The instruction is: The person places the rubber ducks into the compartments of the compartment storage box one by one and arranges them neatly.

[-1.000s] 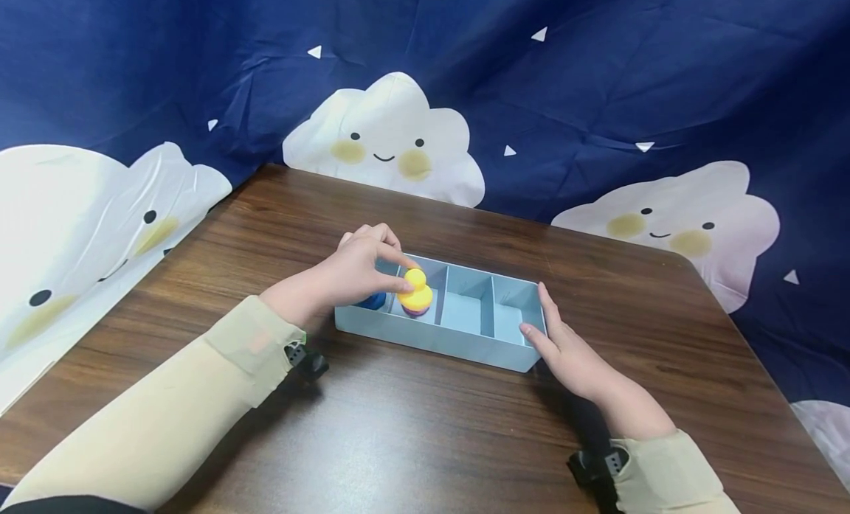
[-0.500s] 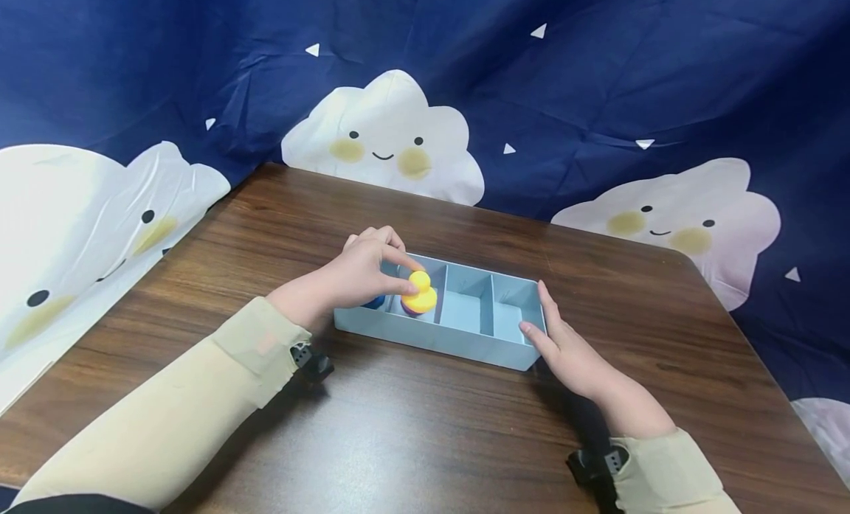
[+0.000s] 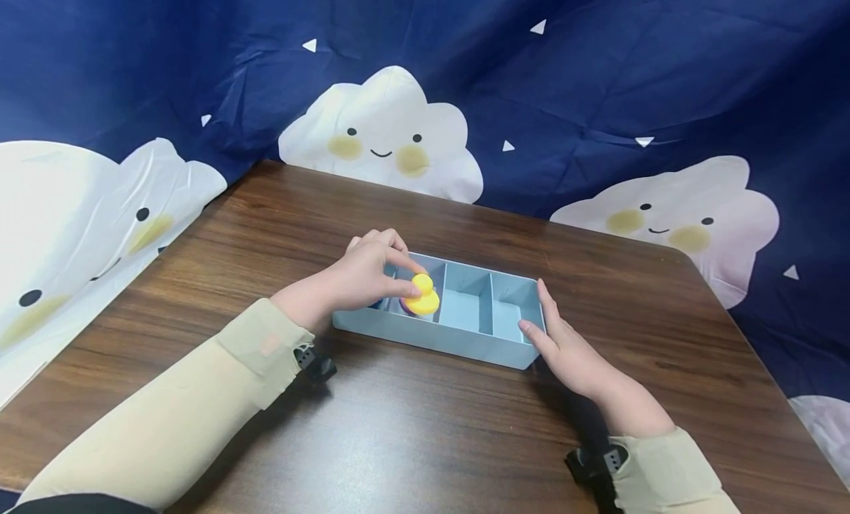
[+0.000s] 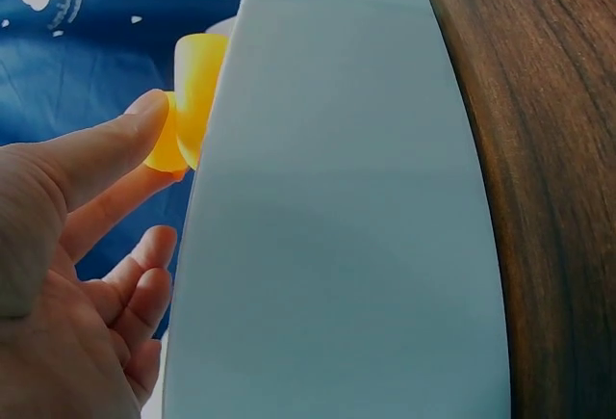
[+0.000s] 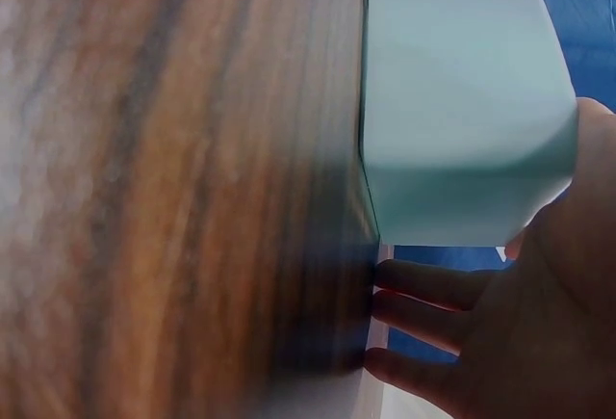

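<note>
In the head view, my left hand [image 3: 367,274] pinches the small upper knob of a yellow, round-knobbed piece [image 3: 425,303] between thumb and index finger. A purple edge shows under the piece, which is low in the second compartment from the left of a light blue divided box [image 3: 432,338]. The left wrist view shows the yellow piece [image 4: 197,82] partly behind the box wall, the other fingers loosely bent. My right hand [image 3: 574,355] holds the box's right end, thumb over the rim and fingers along the outside. Something dark blue [image 3: 376,304] lies in the leftmost compartment, mostly hidden.
The box stands on a brown wooden table [image 3: 412,433]. Dividers split it into several compartments; the two on the right show bare floors. A dark blue curtain [image 3: 505,71] with smiling clouds hangs behind the table and along its left side.
My left hand has moved slightly right and down with the yellow piece, which now tilts a little more. The right hand and the box have hardly moved.
</note>
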Demonstrator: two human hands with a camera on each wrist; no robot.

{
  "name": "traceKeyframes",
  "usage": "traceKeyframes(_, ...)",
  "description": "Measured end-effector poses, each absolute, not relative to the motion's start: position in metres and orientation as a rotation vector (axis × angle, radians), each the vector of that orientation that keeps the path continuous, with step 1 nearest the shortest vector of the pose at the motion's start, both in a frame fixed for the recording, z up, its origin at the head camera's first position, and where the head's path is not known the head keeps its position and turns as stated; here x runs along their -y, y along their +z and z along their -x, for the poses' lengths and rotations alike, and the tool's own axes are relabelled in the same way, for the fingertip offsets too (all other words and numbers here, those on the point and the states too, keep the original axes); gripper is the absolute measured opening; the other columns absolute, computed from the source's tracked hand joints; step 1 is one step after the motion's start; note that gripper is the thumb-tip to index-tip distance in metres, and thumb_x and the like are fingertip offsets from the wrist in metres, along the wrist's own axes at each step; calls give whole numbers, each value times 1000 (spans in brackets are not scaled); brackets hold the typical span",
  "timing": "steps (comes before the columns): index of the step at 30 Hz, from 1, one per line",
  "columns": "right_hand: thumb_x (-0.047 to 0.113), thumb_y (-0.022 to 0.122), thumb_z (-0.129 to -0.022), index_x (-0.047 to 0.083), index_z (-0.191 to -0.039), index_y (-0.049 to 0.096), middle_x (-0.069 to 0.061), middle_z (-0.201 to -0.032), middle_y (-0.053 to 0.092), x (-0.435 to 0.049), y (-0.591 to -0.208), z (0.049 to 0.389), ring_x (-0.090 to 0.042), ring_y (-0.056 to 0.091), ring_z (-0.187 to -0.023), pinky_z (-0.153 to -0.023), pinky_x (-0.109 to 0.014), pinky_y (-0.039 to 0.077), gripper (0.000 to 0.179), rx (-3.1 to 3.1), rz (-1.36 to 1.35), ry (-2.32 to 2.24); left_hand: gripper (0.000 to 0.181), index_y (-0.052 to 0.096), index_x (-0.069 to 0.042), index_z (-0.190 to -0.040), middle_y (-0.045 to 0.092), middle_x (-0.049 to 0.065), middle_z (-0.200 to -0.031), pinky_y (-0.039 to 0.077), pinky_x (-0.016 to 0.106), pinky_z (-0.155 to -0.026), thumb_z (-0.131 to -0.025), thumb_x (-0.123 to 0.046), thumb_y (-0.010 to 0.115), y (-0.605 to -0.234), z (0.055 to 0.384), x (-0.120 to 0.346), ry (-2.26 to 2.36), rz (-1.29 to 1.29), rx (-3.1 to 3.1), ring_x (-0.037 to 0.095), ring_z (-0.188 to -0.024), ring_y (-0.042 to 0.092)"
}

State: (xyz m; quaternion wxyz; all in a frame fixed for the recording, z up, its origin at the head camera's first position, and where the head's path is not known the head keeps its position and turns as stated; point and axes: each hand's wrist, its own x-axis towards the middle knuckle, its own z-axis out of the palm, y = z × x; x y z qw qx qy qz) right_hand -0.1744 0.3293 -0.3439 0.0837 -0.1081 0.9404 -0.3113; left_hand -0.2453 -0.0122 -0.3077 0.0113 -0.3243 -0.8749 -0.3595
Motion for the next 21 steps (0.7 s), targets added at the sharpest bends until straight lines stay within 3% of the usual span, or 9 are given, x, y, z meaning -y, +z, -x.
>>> traceKeyframes(21,48,36,-105,22,-155,-20,-22,-162,-5,-328,-341,173,-45,5,-145,-109,-66,13,79,-2789,304,-933,27,80,-20,-105,51,-3,-102,24,43,-89,-80,-30,84,-315,250,9,-1088,1029,2749,18,-100,41)
